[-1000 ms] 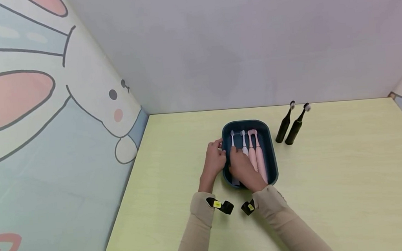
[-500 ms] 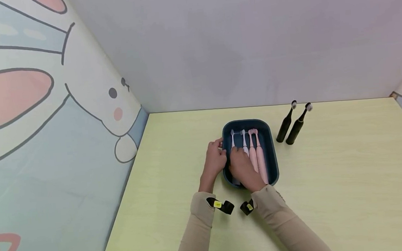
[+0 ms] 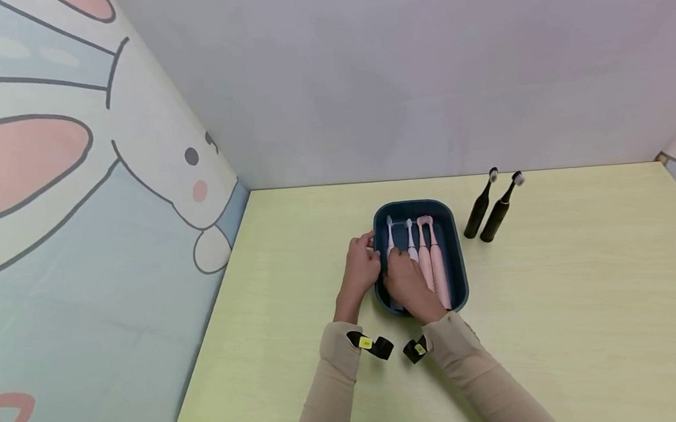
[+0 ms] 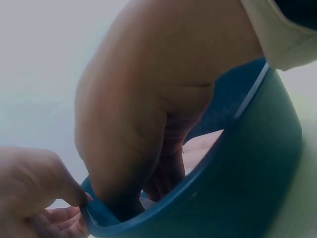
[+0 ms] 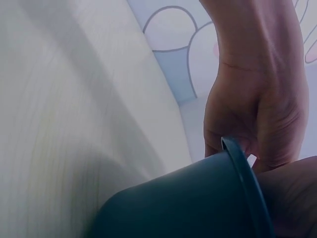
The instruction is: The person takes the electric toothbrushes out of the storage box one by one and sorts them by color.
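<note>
A dark blue plastic bin [image 3: 462, 267] stands on the table. Inside lie two white electric toothbrushes and two pink electric toothbrushes [image 3: 438, 266], side by side with heads at the far end. My left hand [image 3: 360, 265] pinches the bin's left rim, thumb over the edge, as the left wrist view also shows. My right hand [image 3: 409, 278] reaches down into the bin and grips the leftmost white electric toothbrush [image 3: 390, 233] by its handle. The hand covers most of that handle; the brush head shows beyond it. In the left wrist view the right fingertips are hidden behind the bin wall.
Two black electric toothbrushes, one [image 3: 477, 216] left of the other [image 3: 496, 220], stand upright on the table to the right of the bin. The pale wood-grain table [image 3: 589, 297] meets a grey back wall [image 3: 330, 105]. A wall with a rabbit drawing [image 3: 162, 178] rises at the left.
The leftmost white toothbrush has shifted very slightly away from me and to the left under my right hand. My left hand keeps its place on the rim.
</note>
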Demonstrator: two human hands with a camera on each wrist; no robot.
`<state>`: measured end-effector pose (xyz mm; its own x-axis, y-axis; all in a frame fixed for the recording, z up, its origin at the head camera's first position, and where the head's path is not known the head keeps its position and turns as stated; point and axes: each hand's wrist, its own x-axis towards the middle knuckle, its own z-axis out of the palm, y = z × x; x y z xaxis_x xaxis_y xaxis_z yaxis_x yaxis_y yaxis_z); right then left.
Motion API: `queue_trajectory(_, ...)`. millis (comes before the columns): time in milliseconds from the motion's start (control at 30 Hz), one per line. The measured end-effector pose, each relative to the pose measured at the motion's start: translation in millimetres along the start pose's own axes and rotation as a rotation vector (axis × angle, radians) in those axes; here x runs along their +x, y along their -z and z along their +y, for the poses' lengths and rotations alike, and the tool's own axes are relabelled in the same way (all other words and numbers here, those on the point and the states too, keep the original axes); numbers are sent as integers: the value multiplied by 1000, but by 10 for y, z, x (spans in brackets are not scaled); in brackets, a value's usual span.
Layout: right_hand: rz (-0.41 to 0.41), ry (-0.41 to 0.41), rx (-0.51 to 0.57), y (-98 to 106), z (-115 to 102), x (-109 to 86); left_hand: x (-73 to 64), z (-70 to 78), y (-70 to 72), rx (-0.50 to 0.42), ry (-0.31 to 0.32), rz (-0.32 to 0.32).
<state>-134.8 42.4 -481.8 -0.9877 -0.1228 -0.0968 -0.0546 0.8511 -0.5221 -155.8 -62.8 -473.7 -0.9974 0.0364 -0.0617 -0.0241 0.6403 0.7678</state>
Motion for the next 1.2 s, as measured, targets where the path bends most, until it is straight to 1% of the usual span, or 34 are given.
queue_trajectory(133,-4,0,-1,9,-5,-6,-7,0,0,1,1,4)
queue_trajectory(400,19,16,-5,8,9,-14,1,-15,10,-2,-6,-1)
queue_trajectory(500,16,14,13,20,18,-21,0,-20,10,-3,-3,0)
queue_trajectory(767,-6,-64,126,40,77,-24,-1,-24,-13,-14,32,-13)
queue_trajectory(933,-23,-108,218,34,116,-16,-2,-22,-29,-11,39,-16)
queue_trajectory(1033,-1,-109,263,29,144,-24,-3,-17,-34,-12,42,-16)
queue_trajectory(1200,67,-63,341,30,199,-42,2,-10,-35,-13,40,-11)
